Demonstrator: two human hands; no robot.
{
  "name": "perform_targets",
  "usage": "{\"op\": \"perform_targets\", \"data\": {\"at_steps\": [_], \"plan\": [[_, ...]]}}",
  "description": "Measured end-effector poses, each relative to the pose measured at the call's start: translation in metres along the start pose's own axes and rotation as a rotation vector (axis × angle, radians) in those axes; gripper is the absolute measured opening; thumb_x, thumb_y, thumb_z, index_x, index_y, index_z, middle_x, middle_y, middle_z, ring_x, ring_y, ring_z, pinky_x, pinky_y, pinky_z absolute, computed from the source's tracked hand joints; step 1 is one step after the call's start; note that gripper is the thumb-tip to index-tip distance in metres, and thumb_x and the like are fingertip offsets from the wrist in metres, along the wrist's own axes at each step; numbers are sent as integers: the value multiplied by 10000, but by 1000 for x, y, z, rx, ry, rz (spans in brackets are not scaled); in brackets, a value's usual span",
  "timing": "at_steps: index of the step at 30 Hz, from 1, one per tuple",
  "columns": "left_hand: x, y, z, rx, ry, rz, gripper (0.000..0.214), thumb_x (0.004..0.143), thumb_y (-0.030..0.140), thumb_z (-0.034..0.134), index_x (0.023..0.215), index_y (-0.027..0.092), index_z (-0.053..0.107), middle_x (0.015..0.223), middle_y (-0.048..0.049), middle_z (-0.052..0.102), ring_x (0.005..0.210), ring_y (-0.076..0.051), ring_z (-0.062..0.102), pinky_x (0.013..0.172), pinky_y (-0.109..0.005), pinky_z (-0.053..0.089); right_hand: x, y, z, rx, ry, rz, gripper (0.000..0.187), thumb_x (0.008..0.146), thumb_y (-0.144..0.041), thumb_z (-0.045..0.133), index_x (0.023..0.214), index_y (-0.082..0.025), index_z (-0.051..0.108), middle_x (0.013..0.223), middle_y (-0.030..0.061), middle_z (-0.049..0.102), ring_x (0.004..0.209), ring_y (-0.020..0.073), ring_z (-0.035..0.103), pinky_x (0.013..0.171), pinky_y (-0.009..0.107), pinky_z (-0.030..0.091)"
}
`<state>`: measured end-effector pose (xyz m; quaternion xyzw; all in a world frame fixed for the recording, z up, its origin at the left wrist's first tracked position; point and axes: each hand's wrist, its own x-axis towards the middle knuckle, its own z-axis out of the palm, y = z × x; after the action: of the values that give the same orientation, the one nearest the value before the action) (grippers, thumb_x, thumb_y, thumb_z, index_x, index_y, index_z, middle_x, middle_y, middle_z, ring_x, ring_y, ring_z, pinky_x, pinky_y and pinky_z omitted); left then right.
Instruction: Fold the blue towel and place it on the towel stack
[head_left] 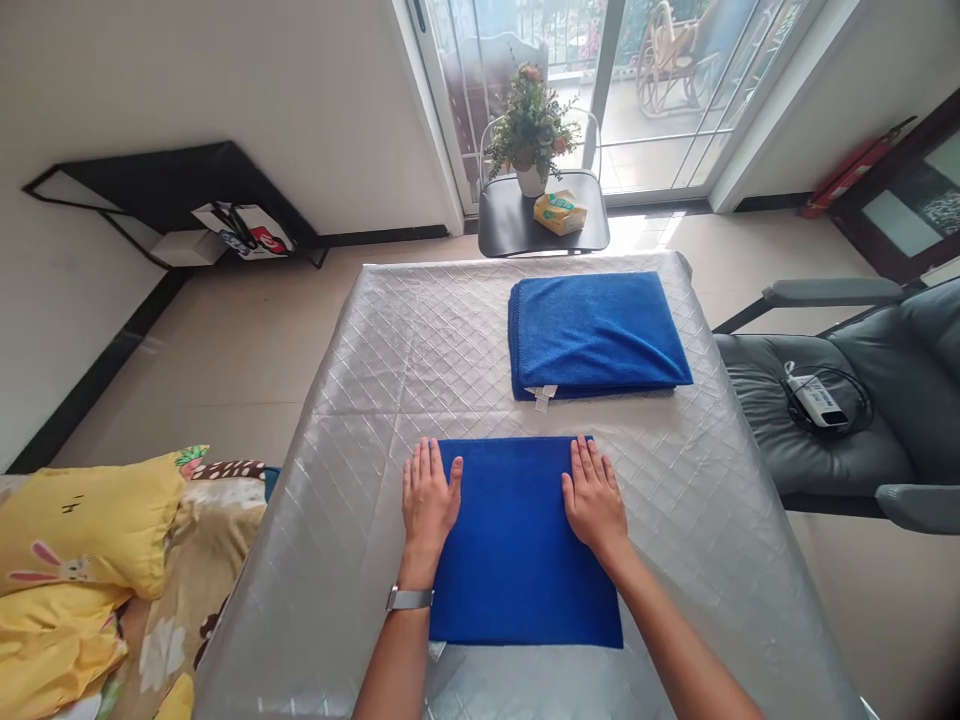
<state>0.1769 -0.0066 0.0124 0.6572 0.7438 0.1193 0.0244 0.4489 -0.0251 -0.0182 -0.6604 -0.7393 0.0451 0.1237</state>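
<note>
A blue towel (517,560), folded into a flat rectangle, lies on the silver quilted table cover (352,480) right in front of me. My left hand (431,495) rests flat on its far left corner, fingers stretched out and pointing away from me. On the far right corner lies my right hand (595,495), also flat, with the thumb apart from the fingers. Neither hand grips anything. Beyond them sits a thicker folded stack of blue cloth (596,330), with white tags at its near left corner.
A black folding chair (499,225) past the table's far edge bears a flower pot (532,178) and a yellow tissue pack (561,212). At right stands a grey armchair (757,400) with a power strip (816,402). Yellow pillows (90,520) lie at left.
</note>
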Motion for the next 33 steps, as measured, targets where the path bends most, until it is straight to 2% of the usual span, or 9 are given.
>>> {"op": "perform_targets", "data": {"at_steps": [3, 7, 10, 13, 21, 24, 26, 28, 33], "plan": [[-7, 54, 0, -74, 25, 78, 645, 1044, 474, 270, 1565, 93, 279, 1614, -174, 304, 1522, -279, 222, 1233, -530, 258, 0, 0, -2, -7, -6, 10, 646, 1044, -312, 299, 1604, -137, 29, 1639, 92, 234, 1528, 228, 189, 1238, 463, 205], [-31, 136, 19, -172, -114, 460, 594, 1037, 451, 324, 1553, 157, 332, 1610, -99, 340, 1516, -228, 249, 1242, -459, 284, -3, 3, -1, -19, -15, -39, 680, 1020, -261, 334, 1603, -144, 5, 1644, 95, 213, 1533, 229, 169, 1236, 460, 212], [-39, 157, 31, -180, -166, 555, 629, 1024, 490, 358, 1568, 180, 299, 1617, -76, 326, 1512, -213, 259, 1237, -435, 301, -4, 5, 0, -15, -14, -67, 702, 1002, -227, 347, 1605, -156, -4, 1650, 97, 184, 1537, 235, 144, 1236, 468, 205], [-32, 130, 32, -117, -138, 417, 617, 1028, 485, 349, 1575, 207, 282, 1620, -81, 318, 1515, -234, 250, 1229, -484, 298, -2, 3, 0, -5, -2, -32, 671, 1024, -269, 318, 1606, -133, 12, 1643, 105, 214, 1534, 234, 164, 1237, 468, 194], [-6, -11, 13, 29, -19, -59, 664, 1033, 536, 232, 1584, 167, 251, 1627, -156, 273, 1516, -306, 231, 1218, -581, 238, 1, -1, -6, 20, -29, 6, 625, 1047, -318, 264, 1608, -137, 59, 1641, 94, 225, 1528, 236, 187, 1240, 466, 196], [-2, -22, 2, 10, 30, -134, 692, 1034, 540, 216, 1593, 133, 202, 1629, -178, 256, 1522, -313, 203, 1220, -587, 227, 0, -2, -5, 12, -25, 12, 619, 1047, -309, 275, 1608, -128, 82, 1645, 90, 215, 1533, 230, 167, 1245, 459, 179], [-2, 0, -3, -23, 89, -103, 672, 1042, 501, 234, 1595, 121, 184, 1638, -181, 230, 1532, -303, 165, 1228, -584, 214, 0, -2, -3, 14, -25, 11, 623, 1047, -306, 285, 1608, -130, 78, 1645, 89, 215, 1535, 227, 161, 1246, 457, 174], [-7, 41, -3, -84, 115, -7, 626, 1051, 440, 248, 1589, 124, 214, 1636, -171, 245, 1537, -280, 155, 1236, -561, 225, 0, -1, -2, 15, -24, 10, 631, 1046, -304, 290, 1608, -131, 62, 1645, 93, 218, 1534, 228, 161, 1245, 461, 175], [-27, 149, 22, -215, -121, 456, 574, 1038, 451, 326, 1559, 209, 332, 1611, -81, 345, 1518, -231, 243, 1233, -473, 300, -3, 4, 0, 2, -21, -40, 643, 1031, -250, 299, 1607, -134, 37, 1649, 99, 205, 1538, 239, 135, 1237, 464, 189]]}}
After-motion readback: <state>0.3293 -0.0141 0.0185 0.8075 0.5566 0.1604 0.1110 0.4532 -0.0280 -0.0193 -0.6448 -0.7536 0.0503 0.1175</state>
